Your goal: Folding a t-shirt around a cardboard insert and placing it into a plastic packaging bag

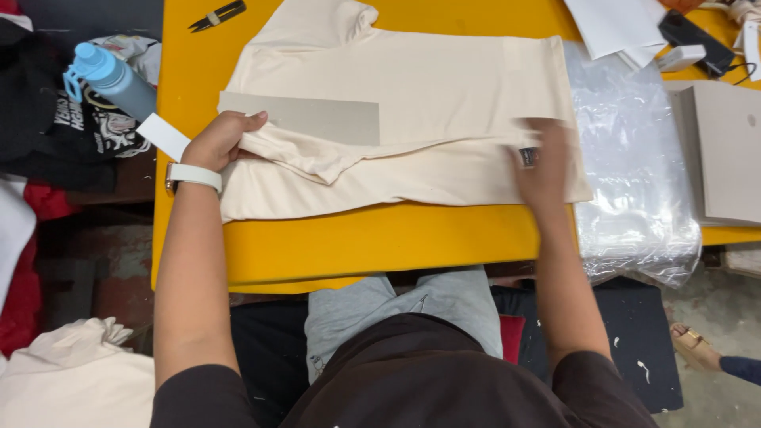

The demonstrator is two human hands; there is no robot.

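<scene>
My left hand (222, 139) pinches the cream shirt (412, 95) near the yellow table's (349, 238) left edge; my blurry right hand (543, 162) lies open beside crinkly plastic bags (634, 158).

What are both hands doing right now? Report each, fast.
Left hand: closed on a fold of the cream shirt.
Right hand: motion-blurred, on the shirt near its dark tag; grip cannot be told.

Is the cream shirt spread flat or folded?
Partly folded: the shirt has its side and sleeve turned in over a grey card, under the left hand.
</scene>
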